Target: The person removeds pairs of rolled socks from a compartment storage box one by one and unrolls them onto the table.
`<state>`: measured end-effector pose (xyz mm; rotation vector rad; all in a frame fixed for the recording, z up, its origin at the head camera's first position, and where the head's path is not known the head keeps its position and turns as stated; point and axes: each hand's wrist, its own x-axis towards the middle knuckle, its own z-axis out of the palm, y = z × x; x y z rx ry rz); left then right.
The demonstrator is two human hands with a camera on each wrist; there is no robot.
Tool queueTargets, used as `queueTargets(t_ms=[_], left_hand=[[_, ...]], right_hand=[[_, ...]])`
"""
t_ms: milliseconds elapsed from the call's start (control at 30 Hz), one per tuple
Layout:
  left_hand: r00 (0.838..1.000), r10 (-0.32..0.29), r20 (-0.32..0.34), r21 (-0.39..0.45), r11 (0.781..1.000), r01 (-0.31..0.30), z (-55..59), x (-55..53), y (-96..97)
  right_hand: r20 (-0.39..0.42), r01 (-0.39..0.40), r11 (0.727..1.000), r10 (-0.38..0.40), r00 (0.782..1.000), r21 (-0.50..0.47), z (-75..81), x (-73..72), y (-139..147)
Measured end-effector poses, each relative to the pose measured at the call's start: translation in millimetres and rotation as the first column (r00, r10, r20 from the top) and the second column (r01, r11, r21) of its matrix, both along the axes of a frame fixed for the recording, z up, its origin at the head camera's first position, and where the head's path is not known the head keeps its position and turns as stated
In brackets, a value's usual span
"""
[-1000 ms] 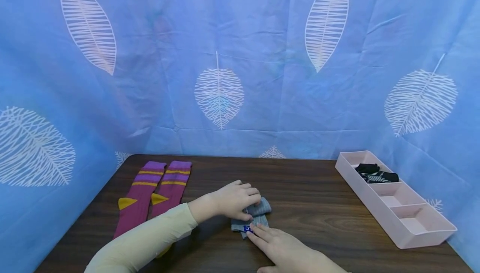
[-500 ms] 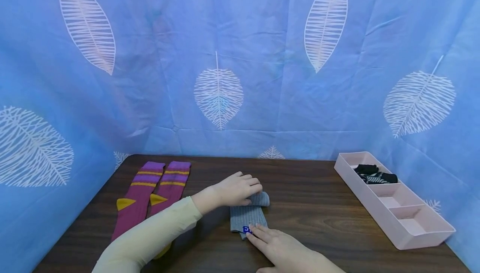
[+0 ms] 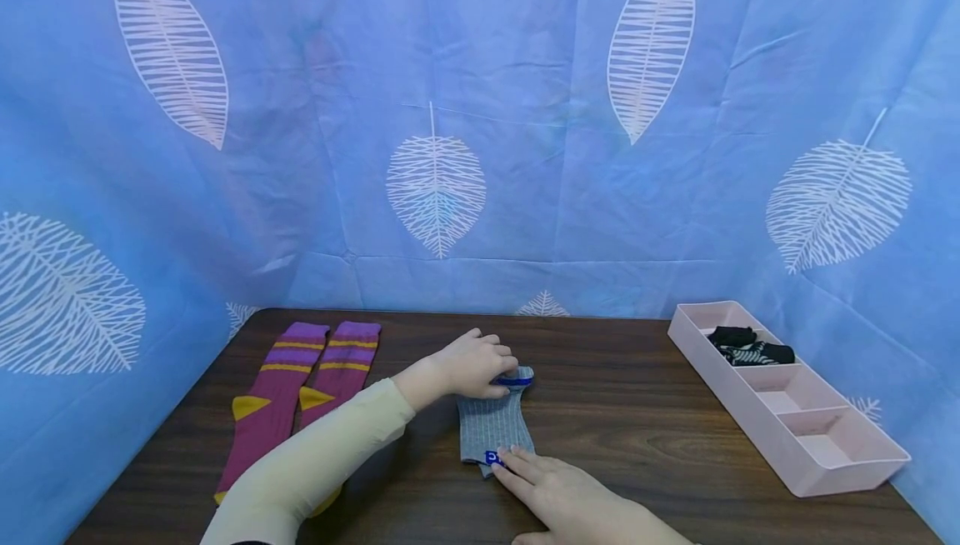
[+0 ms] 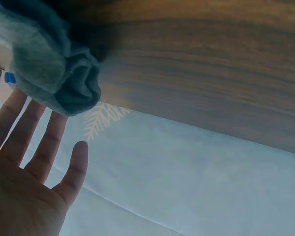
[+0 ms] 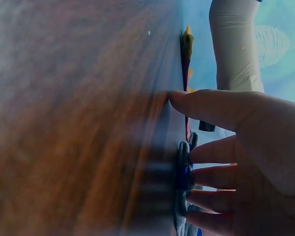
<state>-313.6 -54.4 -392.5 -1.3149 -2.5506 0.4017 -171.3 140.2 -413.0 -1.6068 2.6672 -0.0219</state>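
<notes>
A grey ribbed sock [image 3: 495, 428] lies at the middle of the table, with a blue label at its near end and a blue strip at its far end. Another grey layer peeks out under the near edge. My left hand [image 3: 474, 364] pinches the far end, which looks bunched and raised in the left wrist view, where the sock [image 4: 59, 73] covers several fingertips. With straight fingers, my right hand [image 3: 573, 495] presses the near end beside the label. In the right wrist view its fingers [image 5: 214, 174] reach onto the sock, thumb spread apart.
Two maroon socks [image 3: 266, 420] with purple and yellow stripes lie side by side at the left, partly behind the left sleeve [image 3: 330, 453]. A pink divided box [image 3: 750, 399] stands at the right, with black patterned socks [image 3: 750, 347] in its far compartment. A blue leaf-print curtain [image 3: 525, 195] hangs behind.
My left hand has moved away toward the back, drawing the folded-over end of the grey sock out, so more of it lies flat. The right hand has stayed put.
</notes>
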Motion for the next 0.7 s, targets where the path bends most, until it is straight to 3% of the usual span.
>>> queueTargets(t_ms=[133,400,700], left_hand=[[0.999,0.030,0.028,-0.029,0.999,-0.029,0.4,-7.4,1.2],[0.995,0.089,0.052,0.006,0.996,-0.089,1.5,-22.4,1.6],[0.993,0.096,0.065,0.080,0.992,-0.101,-4.4,-36.0,3.2]], right_hand=[[0.006,0.003,1.000,-0.003,1.000,0.008,0.4,-0.6,0.0],[0.032,0.012,1.000,-0.013,0.999,0.011,3.0,-1.3,-1.3],[0.018,0.001,1.000,-0.001,1.000,0.004,2.1,-1.4,-0.3]])
